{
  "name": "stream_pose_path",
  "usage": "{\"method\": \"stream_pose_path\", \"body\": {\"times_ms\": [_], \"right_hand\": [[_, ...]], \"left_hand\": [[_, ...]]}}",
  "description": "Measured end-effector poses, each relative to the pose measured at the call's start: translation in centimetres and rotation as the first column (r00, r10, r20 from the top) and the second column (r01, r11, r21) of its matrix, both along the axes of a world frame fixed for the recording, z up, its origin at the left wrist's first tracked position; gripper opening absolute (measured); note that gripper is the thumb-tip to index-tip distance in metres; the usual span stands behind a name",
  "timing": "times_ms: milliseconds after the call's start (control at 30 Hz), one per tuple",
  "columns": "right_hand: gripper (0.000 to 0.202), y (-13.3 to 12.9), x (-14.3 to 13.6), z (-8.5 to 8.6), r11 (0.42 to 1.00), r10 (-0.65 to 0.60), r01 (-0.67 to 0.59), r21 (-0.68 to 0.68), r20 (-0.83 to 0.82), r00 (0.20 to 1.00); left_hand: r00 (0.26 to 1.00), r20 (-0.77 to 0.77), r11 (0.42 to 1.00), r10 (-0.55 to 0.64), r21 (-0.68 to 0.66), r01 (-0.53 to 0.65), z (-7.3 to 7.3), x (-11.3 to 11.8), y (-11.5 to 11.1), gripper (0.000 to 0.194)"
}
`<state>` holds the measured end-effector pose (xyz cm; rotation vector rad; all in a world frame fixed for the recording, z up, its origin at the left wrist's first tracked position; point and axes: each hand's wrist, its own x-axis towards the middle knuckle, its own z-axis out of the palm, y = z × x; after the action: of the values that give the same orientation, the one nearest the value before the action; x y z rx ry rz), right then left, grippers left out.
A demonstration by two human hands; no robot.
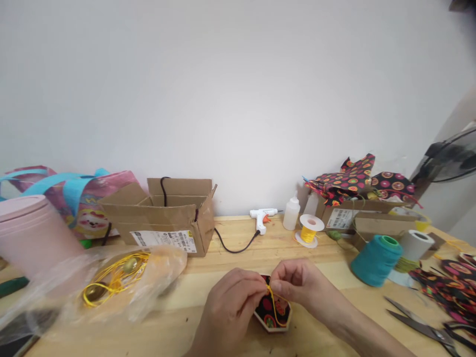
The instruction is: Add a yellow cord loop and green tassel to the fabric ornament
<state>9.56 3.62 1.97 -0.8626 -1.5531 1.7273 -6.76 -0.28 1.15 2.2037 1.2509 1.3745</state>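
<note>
Both hands meet over a small polygonal piece [268,317] with a pale rim and dark patterned fabric inside, lying on the wooden table. A thin yellow cord [275,305] runs across its face and up between my fingers. My left hand [233,300] is closed in a pinch on the cord at the piece's upper left edge, its fingertips partly hidden. From the right, my right hand [297,282] pinches the same cord between thumb and forefinger, close to the left fingertips.
Behind stand a cardboard box [167,223], a glue gun [260,218], a white squeeze bottle [292,213] and a yellow cord spool [309,230]. Scissors [424,327] and a teal thread cone [377,260] lie right. A plastic bag [159,272] with yellow cord spreads left, near a pink container [37,238].
</note>
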Motion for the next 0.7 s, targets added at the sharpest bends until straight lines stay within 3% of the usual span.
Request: {"method": "stream_pose_path", "body": {"times_ms": [100,167,300,367,433,500,567,633,700], "right_hand": [[0.026,-0.1,-0.1,0.2,0.988,-0.057,0.047,0.149,0.063,0.996],[0.022,-0.2,0.0,0.5,0.948,-0.105,0.062,0.312,0.122,0.987],[0.012,-0.3,0.2,0.8,0.761,-0.175,0.03,0.648,0.161,0.971],[0.01,-0.3,0.4,0.8,0.688,-0.175,0.018,0.726,0.142,0.974],[0.009,-0.2,0.5,0.7,0.654,-0.181,0.016,0.756,0.136,0.974],[0.011,-0.2,0.5,0.7,0.69,-0.194,0.029,0.723,0.146,0.97],[0.014,-0.3,0.3,0.5,0.825,-0.164,0.05,0.563,0.154,0.974],[0.02,-0.4,0.0,0.2,0.96,-0.092,0.062,0.274,0.098,0.991],[0.024,-0.5,-0.3,-0.3,0.999,-0.031,0.03,-0.036,-0.021,0.999]], "left_hand": [[0.999,0.043,1.0,-0.015,0.018,0.014,-0.1,-0.3,-0.1,0.019],[0.997,0.069,0.999,-0.028,0.019,0.027,-0.2,-0.3,-0.2,0.021],[0.996,0.094,1.0,0.004,0.016,-0.005,-0.2,-0.3,-0.3,0.023],[0.996,0.084,1.0,0.011,0.019,-0.013,-0.2,-0.2,-0.3,0.024],[0.998,0.057,1.0,-0.019,0.018,0.018,-0.1,-0.3,-0.2,0.024],[0.998,0.028,0.998,-0.059,-0.001,0.059,0.0,-0.3,-0.1,0.023],[0.997,0.012,0.997,-0.074,-0.024,0.075,0.1,-0.3,-0.1,0.022],[0.997,-0.003,0.997,-0.078,-0.029,0.078,0.1,-0.3,0.0,0.021],[0.995,-0.029,0.996,-0.091,-0.001,0.091,0.1,-0.3,0.0,0.021]]}}
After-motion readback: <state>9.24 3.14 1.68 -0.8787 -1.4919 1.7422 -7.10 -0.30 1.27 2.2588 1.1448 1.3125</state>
